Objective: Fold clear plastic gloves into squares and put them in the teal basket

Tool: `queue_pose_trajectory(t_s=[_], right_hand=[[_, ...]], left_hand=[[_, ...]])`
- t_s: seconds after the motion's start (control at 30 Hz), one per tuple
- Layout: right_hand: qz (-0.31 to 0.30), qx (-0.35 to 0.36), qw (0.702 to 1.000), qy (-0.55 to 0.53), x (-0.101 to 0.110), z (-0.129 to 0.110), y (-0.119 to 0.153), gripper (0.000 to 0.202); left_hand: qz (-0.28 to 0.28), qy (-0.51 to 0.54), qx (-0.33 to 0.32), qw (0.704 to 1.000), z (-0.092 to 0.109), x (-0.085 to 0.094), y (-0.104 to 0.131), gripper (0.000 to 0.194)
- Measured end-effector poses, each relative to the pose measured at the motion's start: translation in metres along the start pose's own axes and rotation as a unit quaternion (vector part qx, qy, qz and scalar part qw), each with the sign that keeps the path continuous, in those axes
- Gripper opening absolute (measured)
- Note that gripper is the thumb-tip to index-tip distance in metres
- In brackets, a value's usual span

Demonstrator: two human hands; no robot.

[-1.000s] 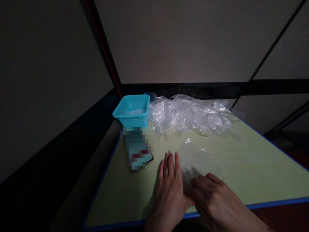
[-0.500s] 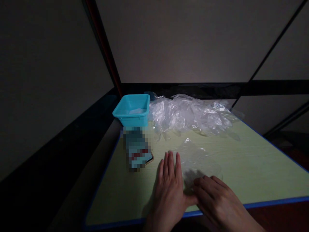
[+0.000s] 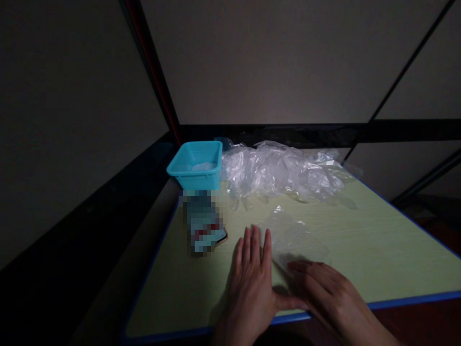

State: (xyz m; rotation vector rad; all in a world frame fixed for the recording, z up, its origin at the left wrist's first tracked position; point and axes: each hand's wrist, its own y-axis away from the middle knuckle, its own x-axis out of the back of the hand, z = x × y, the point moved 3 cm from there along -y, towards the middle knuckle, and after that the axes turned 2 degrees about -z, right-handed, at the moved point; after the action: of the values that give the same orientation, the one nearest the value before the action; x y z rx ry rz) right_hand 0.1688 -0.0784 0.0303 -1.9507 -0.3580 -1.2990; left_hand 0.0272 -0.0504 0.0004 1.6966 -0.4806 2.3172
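Note:
A clear plastic bag [image 3: 293,235] lies flat on the pale table [image 3: 374,250] in front of me. My left hand [image 3: 252,283] rests palm down with its fingers stretched forward, along the bag's left edge. Its thumb points right, toward the other hand. My right hand [image 3: 329,290] is at the bag's near end, its fingers bent together over the plastic. Whether those fingers pinch the bag or only press on it is hidden under the hand.
A crumpled heap of clear plastic bags [image 3: 281,170] lies along the table's back. Left of it stands a turquoise basket [image 3: 200,180] with something whitish inside. A phone [image 3: 205,235], mostly blurred out, lies in front of the basket. A wall [image 3: 259,72] rises behind.
My right hand has shifted slightly right, and its fingers lie lower and flatter. The left thumb stretches further right. My left palm stays nearly in place.

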Motion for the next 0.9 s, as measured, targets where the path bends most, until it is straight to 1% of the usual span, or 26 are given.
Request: queue_pose_trajectory(t_s=[0.07,0.13,0.3,0.47,0.57,0.67,0.8,0.9], right_hand=[[0.006,0.002,1.000,0.001,0.002,0.002,0.000,0.025],[0.011,0.008,1.000,0.003,0.004,0.003,0.000,0.025],[0.027,0.031,0.999,0.006,0.007,0.003,0.000,0.025],[0.018,0.038,0.999,-0.023,0.013,0.003,0.001,0.025],[0.021,0.026,0.999,-0.030,0.019,0.003,0.004,0.024],[0.029,0.003,0.999,-0.023,0.025,0.006,0.009,0.023],[0.053,-0.027,0.998,-0.033,0.030,0.016,0.019,0.023],[0.086,-0.056,0.994,-0.040,0.035,0.023,0.024,0.023]], left_hand=[[0.008,0.016,-0.005,1.000,-0.001,0.001,0.001,0.100],[0.021,0.034,0.000,0.999,-0.002,0.001,0.002,0.093],[0.087,0.092,0.026,0.992,-0.007,0.000,0.005,0.055],[0.158,0.159,0.024,0.974,-0.010,0.005,0.004,0.033],[0.180,0.193,0.012,0.965,-0.009,0.010,0.003,0.026],[0.200,0.239,0.017,0.950,-0.009,0.014,0.003,0.023],[0.237,0.341,0.010,0.910,-0.007,0.019,0.005,0.019],[0.262,0.379,-0.003,0.887,-0.004,0.025,0.008,0.017]])
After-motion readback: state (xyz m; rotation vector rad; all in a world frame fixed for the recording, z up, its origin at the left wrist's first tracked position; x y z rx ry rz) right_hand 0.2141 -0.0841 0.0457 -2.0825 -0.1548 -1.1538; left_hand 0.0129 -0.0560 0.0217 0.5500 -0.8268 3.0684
